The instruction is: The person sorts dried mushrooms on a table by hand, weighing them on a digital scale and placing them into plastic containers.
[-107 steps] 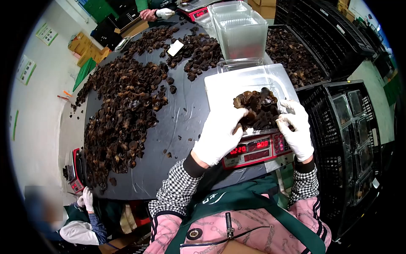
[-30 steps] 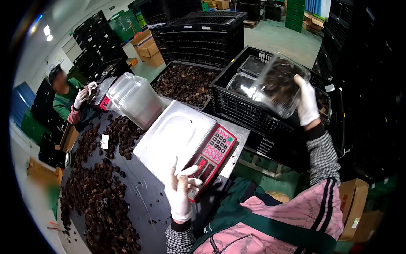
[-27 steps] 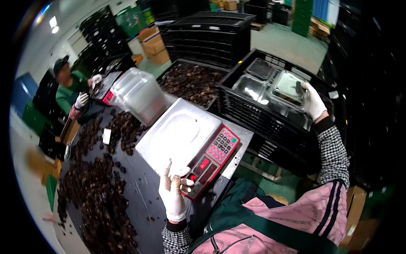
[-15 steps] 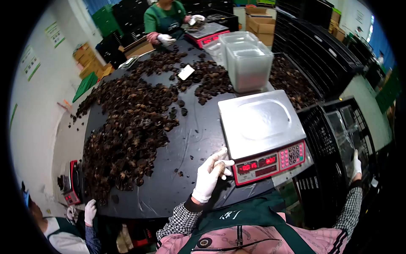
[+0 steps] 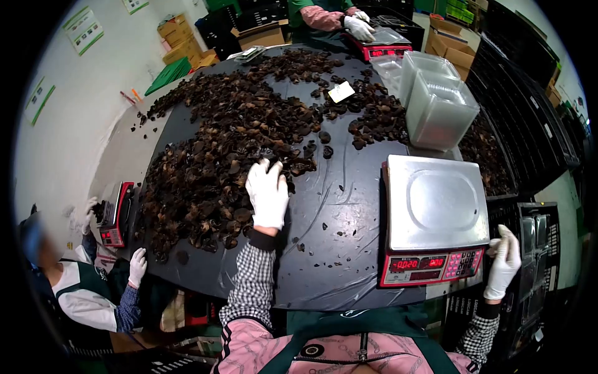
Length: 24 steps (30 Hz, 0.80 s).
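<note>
My left hand (image 5: pixel 268 194), in a white glove, reaches over the right edge of the dark dried fungus pile (image 5: pixel 218 143); its fingertips are at the pieces, and whether they hold any is unclear. My right hand (image 5: pixel 503 262), also gloved, is raised beside the right front corner of the scale (image 5: pixel 439 202), fingers apart and holding nothing. The scale's metal plate bears nothing, and its red digits are lit. Behind the scale stand nested clear plastic boxes (image 5: pixel 441 112).
A black crate (image 5: pixel 523 209) with clear boxes stands at the right. A white card (image 5: pixel 341 92) lies among the fungus. One co-worker's gloved hands (image 5: pixel 359 26) are at a far scale; another person (image 5: pixel 87 280) is at the lower left beside a red scale (image 5: pixel 115 215).
My right hand has let go of the filled clear box at the crate and come back beside the scale. My left hand has moved from the scale to the fungus pile. The view has shifted.
</note>
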Available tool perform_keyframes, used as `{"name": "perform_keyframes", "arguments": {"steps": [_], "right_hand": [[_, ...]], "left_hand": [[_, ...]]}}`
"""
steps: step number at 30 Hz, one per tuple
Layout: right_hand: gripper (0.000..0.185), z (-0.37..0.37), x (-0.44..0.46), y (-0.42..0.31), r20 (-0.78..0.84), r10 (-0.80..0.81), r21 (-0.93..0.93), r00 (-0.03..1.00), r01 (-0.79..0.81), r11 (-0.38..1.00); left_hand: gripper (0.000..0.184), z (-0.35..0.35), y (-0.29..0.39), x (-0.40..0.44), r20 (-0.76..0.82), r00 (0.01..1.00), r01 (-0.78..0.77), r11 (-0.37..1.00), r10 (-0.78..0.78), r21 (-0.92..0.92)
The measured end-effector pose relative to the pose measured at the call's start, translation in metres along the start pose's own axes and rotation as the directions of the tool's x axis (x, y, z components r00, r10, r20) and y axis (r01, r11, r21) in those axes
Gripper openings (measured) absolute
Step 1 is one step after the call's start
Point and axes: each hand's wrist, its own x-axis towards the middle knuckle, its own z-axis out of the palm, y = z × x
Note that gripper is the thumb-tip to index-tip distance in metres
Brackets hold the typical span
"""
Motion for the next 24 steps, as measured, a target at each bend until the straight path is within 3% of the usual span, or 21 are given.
{"name": "perform_keyframes", "arguments": {"steps": [1, 4, 5, 9, 11, 13, 16, 18, 22, 24], "right_hand": [[0.024, 0.016, 0.001, -0.005, 0.055, -0.031, 0.024, 0.998, 0.03, 0.999], [0.024, 0.054, 0.013, -0.028, 0.184, -0.057, 0.123, 0.981, 0.034, 0.992], [0.023, 0.067, 0.02, -0.036, 0.217, -0.083, 0.164, 0.973, 0.047, 0.985], [0.023, 0.118, 0.066, -0.073, 0.381, -0.199, 0.215, 0.903, 0.123, 0.969], [0.021, 0.159, 0.095, -0.092, 0.435, -0.266, 0.258, 0.86, 0.164, 0.952], [0.02, 0.211, 0.127, -0.104, 0.449, -0.361, 0.326, 0.817, 0.226, 0.918], [0.022, 0.319, 0.179, -0.087, 0.458, -0.402, 0.385, 0.792, 0.231, 0.894], [0.028, 0.393, 0.21, -0.077, 0.405, -0.438, 0.252, 0.803, 0.362, 0.897], [0.046, 0.515, 0.257, -0.064, 0.483, -0.148, -0.09, 0.863, 0.217, 0.972], [0.045, 0.552, 0.264, -0.059, 0.421, -0.115, -0.199, 0.9, 0.216, 0.956]], "left_hand": [[0.037, 0.009, -0.012, 0.012, -0.003, 1.0, 0.014, 0.993, -0.013, 0.116], [0.07, 0.034, -0.03, 0.035, 0.143, 0.954, 0.209, 0.93, -0.261, 0.303], [0.08, 0.043, -0.036, 0.035, 0.224, 0.93, 0.196, 0.911, -0.29, 0.363], [0.059, 0.045, -0.012, 0.008, 0.277, 0.957, 0.004, 0.963, -0.081, 0.268], [0.05, 0.043, 0.006, -0.018, 0.229, 0.973, -0.035, 0.999, 0.025, 0.041], [0.049, 0.031, 0.025, -0.034, 0.339, 0.941, -0.026, 0.999, 0.014, 0.032], [0.051, 0.039, 0.031, -0.064, 0.305, 0.951, -0.068, 0.995, 0.041, 0.079], [0.052, 0.047, 0.025, -0.077, 0.248, 0.968, -0.062, 0.996, 0.045, 0.064], [0.055, 0.04, 0.028, -0.069, 0.291, 0.957, -0.011, 1.0, 0.005, 0.02], [0.056, 0.04, 0.028, -0.068, 0.296, 0.955, 0.004, 1.0, -0.006, 0.006]]}}
